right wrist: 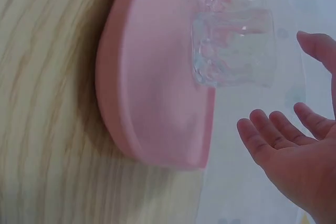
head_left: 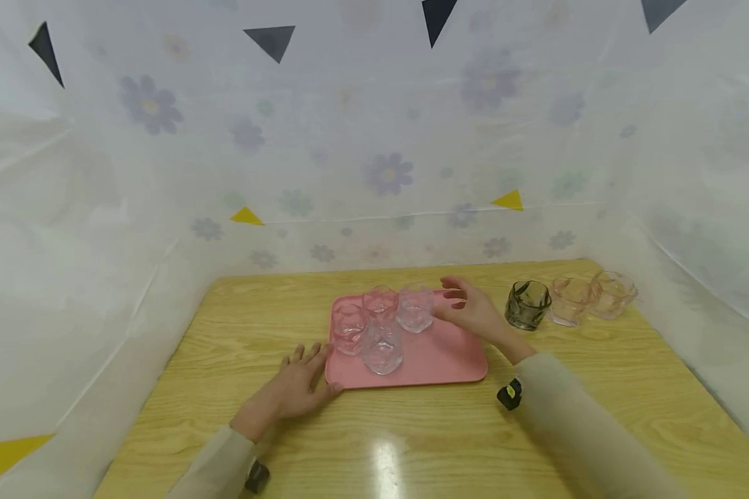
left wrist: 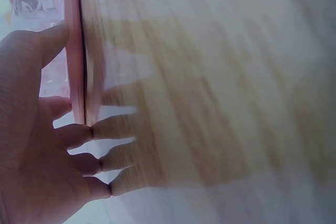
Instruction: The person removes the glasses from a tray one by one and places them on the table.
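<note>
A pink tray [head_left: 440, 364] lies on the table with several clear glass cups [head_left: 383, 353] grouped on its left half. My left hand [head_left: 296, 384] is at the tray's left end, thumb near its front corner; in the left wrist view its thumb and fingers touch the tray rim [left wrist: 75, 51], the fingertips on the table. Over the tray's right part my right hand [head_left: 471, 312] is held up, fingers relaxed and apart. The nearest glass cup [right wrist: 233, 48] stands upright beside it, and nothing is in the palm of that hand [right wrist: 299, 150].
Right of the tray stand a dark smoky glass [head_left: 528, 305] and two pale amber-pink glasses, one [head_left: 568, 302] beside the other [head_left: 613, 296]. The wood-grain table [head_left: 256, 312] meets white flower-printed curtains [head_left: 324, 159] at the back and both sides.
</note>
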Demonstrator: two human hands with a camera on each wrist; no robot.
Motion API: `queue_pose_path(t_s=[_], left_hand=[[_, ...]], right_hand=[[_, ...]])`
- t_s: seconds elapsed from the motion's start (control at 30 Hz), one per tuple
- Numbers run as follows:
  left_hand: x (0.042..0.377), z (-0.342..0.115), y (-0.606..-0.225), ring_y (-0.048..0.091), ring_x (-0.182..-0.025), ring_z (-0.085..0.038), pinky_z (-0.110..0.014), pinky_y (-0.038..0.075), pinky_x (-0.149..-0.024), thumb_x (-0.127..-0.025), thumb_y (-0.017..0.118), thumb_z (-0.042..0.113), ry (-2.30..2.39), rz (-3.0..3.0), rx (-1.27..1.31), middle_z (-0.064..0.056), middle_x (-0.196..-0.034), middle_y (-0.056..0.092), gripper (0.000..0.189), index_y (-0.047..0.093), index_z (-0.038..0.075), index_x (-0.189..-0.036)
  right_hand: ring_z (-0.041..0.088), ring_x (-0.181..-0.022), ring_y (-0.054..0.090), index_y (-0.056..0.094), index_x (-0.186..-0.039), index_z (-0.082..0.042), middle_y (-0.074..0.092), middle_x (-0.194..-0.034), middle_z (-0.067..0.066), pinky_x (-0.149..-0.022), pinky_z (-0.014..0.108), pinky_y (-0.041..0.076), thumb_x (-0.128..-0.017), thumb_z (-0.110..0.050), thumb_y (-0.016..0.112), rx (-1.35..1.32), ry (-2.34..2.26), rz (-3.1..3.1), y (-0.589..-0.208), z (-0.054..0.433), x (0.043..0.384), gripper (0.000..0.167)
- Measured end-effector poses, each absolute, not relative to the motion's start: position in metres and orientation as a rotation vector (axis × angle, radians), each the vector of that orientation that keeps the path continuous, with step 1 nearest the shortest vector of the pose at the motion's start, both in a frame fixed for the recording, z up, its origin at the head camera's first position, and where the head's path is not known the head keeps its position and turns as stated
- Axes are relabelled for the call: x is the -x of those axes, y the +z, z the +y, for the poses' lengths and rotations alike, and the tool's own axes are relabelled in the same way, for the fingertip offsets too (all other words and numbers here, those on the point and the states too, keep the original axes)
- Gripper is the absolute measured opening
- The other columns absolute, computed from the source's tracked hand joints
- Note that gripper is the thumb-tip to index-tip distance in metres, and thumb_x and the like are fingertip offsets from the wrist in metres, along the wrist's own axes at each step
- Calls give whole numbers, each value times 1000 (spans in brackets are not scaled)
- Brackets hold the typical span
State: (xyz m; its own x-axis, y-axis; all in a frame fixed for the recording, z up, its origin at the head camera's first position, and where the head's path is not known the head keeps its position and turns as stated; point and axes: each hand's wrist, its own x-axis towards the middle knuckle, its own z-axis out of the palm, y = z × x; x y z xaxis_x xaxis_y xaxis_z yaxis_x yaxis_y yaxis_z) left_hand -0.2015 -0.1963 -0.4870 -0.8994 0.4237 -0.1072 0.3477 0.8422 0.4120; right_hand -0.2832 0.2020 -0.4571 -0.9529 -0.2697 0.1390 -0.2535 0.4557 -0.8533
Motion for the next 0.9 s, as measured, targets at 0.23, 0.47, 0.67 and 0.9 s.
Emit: queue_pose_path(t_s=[0.23,0.47,0.67,0.9], left_hand=[[201,-196,-487,16,-154,-63,-79,14,-122,-103,55,61,580,2821,-594,-28,-170,26,87,28,9,-167],[202,-197,-488,16,-154,-64,-80,15,-122,-102,54,62,574,2823,-600,-28,-170,26,88,27,10,-168],[202,-196,-488,16,-154,-64,-80,15,-122,-102,55,61,582,2822,-603,-29,-170,27,87,27,10,-168],[202,-197,-487,16,-154,-63,-79,14,-123,-102,55,62,592,2821,-588,-28,-170,27,88,27,11,-168]], right_hand=[[44,-138,55,39,-160,-6,49,-157,24,-111,60,51,-94,-28,81,473,-1553,2654,-462,188,285,82],[44,-139,54,38,-161,-7,49,-157,23,-113,60,49,-93,-25,83,455,-1553,2633,-467,182,292,83],[44,-139,53,35,-162,-6,46,-160,23,-113,60,49,-94,-25,81,441,-1545,2595,-470,177,295,85],[43,-136,56,35,-162,-3,52,-155,24,-110,58,52,-94,-28,80,449,-1497,2618,-475,171,299,85]])
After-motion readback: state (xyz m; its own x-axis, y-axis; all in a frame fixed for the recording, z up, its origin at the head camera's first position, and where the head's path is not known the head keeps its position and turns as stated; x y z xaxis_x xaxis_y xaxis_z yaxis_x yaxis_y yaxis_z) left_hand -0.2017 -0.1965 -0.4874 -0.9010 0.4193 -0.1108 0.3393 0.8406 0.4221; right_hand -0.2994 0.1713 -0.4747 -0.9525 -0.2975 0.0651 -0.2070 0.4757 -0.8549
